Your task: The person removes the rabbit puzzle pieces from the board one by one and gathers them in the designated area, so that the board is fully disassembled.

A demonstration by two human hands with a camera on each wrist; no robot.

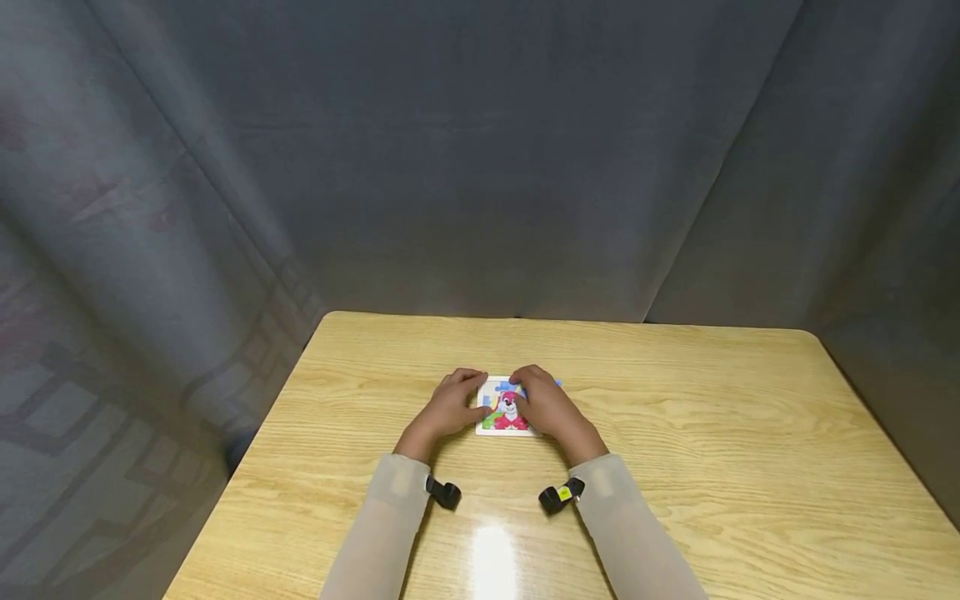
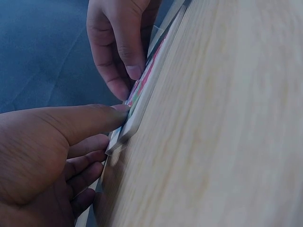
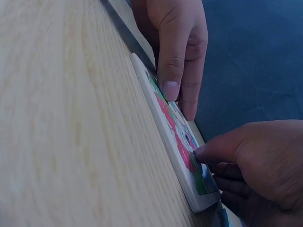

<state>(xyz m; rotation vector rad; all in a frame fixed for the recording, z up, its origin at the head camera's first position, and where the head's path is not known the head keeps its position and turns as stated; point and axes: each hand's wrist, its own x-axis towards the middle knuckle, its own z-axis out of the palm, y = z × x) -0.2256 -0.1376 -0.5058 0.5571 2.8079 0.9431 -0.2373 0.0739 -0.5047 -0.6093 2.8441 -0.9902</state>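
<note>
A small square jigsaw puzzle (image 1: 506, 421) in a white frame lies on the table, showing a pink and white cartoon animal with green and blue parts. My left hand (image 1: 450, 406) grips its left side; in the left wrist view the thumb (image 2: 106, 116) lies over the corner and the fingers stay beside the edge. My right hand (image 1: 551, 406) covers the puzzle's right part. Its thumb (image 3: 213, 147) touches the picture near the animal's face, with the other fingers bent by the far side. I cannot tell whether a loose piece is between them.
A wooden table (image 1: 712, 433) extends around the puzzle, wider on the right. Beside the right hand's fingers a bit of blue (image 1: 558, 383) shows. Dark grey curtains (image 1: 480, 167) hang behind and on both sides. A black wrist camera (image 1: 555, 498) sits on the right wrist.
</note>
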